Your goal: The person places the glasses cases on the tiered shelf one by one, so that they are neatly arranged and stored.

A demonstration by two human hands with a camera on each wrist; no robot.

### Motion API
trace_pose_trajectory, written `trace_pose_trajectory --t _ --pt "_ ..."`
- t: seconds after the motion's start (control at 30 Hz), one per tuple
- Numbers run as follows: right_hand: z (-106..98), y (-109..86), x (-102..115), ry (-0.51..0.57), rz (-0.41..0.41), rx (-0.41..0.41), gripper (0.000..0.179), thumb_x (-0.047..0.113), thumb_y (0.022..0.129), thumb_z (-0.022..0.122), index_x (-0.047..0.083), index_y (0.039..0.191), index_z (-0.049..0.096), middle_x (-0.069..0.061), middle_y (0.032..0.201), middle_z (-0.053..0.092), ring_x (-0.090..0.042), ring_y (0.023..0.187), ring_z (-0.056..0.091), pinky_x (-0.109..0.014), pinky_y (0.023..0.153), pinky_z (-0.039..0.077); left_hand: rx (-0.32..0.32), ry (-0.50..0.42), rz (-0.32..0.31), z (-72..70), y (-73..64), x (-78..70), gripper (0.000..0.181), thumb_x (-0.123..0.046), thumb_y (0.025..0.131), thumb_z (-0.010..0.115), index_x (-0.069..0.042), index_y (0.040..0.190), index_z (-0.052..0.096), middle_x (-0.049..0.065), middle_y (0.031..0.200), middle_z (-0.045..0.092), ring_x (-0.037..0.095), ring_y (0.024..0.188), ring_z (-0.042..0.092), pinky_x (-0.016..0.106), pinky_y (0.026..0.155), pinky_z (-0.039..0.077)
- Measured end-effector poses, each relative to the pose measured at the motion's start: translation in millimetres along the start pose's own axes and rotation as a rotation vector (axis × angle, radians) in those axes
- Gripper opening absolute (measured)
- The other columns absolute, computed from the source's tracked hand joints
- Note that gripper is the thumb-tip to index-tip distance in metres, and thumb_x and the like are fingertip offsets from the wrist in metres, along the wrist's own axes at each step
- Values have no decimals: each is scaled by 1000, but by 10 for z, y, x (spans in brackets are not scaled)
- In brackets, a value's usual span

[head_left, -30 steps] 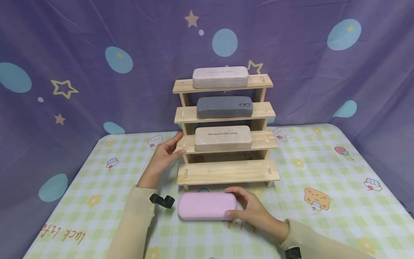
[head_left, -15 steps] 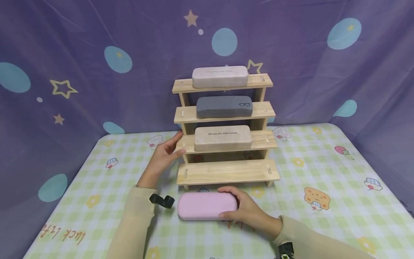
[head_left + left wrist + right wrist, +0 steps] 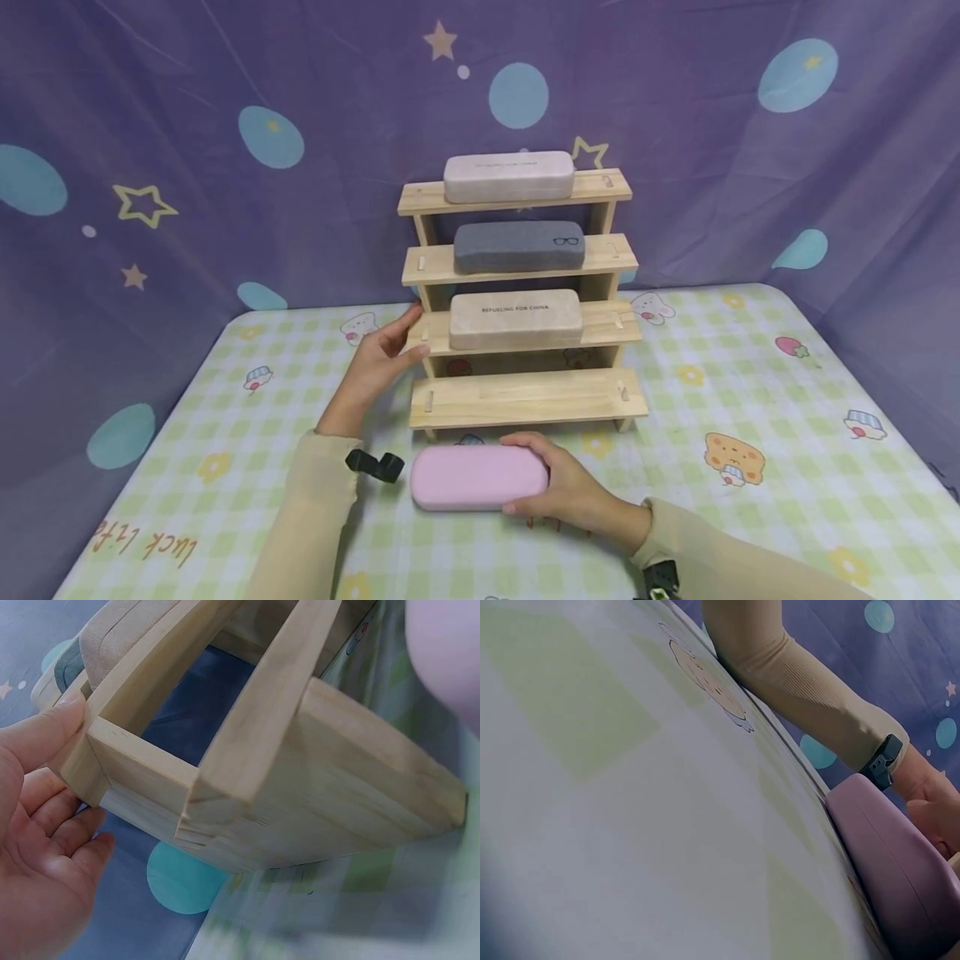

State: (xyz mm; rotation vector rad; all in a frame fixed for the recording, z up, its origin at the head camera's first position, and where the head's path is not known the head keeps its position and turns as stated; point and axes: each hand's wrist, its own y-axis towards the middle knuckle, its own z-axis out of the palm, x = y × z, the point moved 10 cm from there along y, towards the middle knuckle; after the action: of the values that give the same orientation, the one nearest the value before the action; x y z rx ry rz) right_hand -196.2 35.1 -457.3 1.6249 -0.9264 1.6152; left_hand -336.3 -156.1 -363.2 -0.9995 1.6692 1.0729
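Observation:
A pink glasses case (image 3: 461, 479) lies flat on the table in front of a four-tier wooden stand (image 3: 525, 402). My right hand (image 3: 566, 487) holds the right end of this case, thumb along its near side and fingers at its far side. With thumb on top and fingers underneath, my left hand (image 3: 378, 360) grips the left end of the stand's second board from the bottom; the left wrist view shows the fingers (image 3: 64, 817) curled below the board. In the right wrist view, the pink case's side seam shows close up, and most of the right hand is out of frame.
On the stand's upper boards sit a pale pink case (image 3: 510, 177), a blue-grey case (image 3: 517, 247) and a beige case (image 3: 516, 321). The lowest board is bare. A checked tablecloth (image 3: 750, 533) covers the table, with a purple curtain (image 3: 337, 208) behind.
My right hand has slid left, farther over the end of the pink glasses case. The case and my left hand stay about where they were.

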Motion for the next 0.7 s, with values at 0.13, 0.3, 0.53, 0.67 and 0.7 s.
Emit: trace_pose_trajectory --t 0.13,0.3,0.53,0.67,0.7 --pt "10 -11 -8 7 2 9 77 9 71 81 4 137 40 -20 125 43 -28 99 51 -40 56 57 2 1 -2 11 3 1 62 -1 88 63 3 143 34 13 150 32 21 138 29 37 114 21" --pt "-14 -8 35 -115 -44 -4 81 11 68 82 6 138 41 -13 128 45 -27 105 48 -35 76 53 2 -19 1 23 8 -12 62 0 88 63 4 143 34 13 150 32 23 138 30 42 115 20" --pt "-49 -2 40 -231 -61 -39 86 17 64 85 7 138 42 -3 128 50 -24 110 48 -35 88 44 3 -11 1 13 13 13 62 0 88 63 3 143 34 12 150 32 22 138 29 35 114 21" --pt "-81 11 39 -252 -53 -73 87 19 61 87 9 137 46 0 128 52 -23 112 50 -35 91 41 3 1 1 -1 17 28 61 -1 89 62 3 143 34 11 150 32 21 138 29 33 114 21" --pt "-89 14 36 -251 -50 -78 87 19 60 87 9 137 47 0 128 53 -22 112 50 -35 91 41 2 3 -1 -2 18 32 62 -1 89 63 3 143 34 11 150 32 21 138 29 32 114 21"
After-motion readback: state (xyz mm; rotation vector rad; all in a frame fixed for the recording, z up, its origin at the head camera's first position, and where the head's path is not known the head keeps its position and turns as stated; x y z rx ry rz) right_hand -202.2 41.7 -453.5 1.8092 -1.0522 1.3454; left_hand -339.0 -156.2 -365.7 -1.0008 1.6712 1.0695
